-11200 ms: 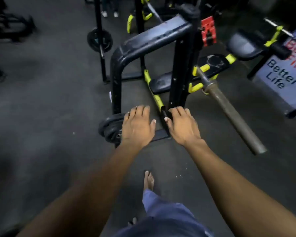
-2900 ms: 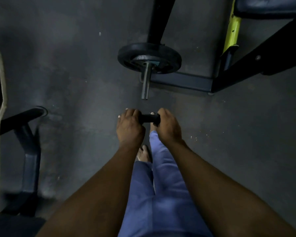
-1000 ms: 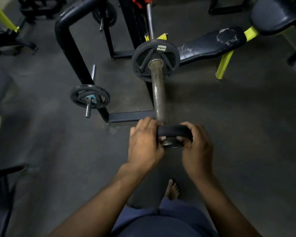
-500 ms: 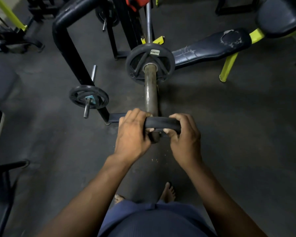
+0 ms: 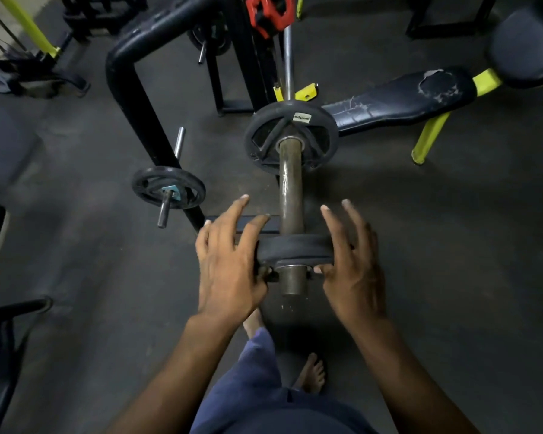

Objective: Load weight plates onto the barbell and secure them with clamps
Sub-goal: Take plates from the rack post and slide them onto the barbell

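Trousers [image 5: 264, 399] of blue cloth and a bare foot [image 5: 311, 372] fill the bottom edge, over the dark gym floor [image 5: 452, 261]. Just beyond, both hands flank a small weight plate [image 5: 295, 250] that sits threaded on the near end of the barbell sleeve [image 5: 290, 198], whose tip juts out toward the viewer. The left hand [image 5: 229, 264] has its fingers spread and mostly straight along the plate's left rim, thumb tucked under its near face. The right hand [image 5: 353, 261] is likewise splayed, fingers extended past the right rim, thumb touching the near face. Neither curls round the plate. Farther up the sleeve, a larger weight plate [image 5: 290, 137] is seated against the collar. To the left, another plate [image 5: 168, 189] hangs on a storage peg of the black rack [image 5: 132, 89]. A cracked bench pad [image 5: 398, 98] lies to the right, and a red clamp [image 5: 270, 10] sits at the top, beside the rack upright.
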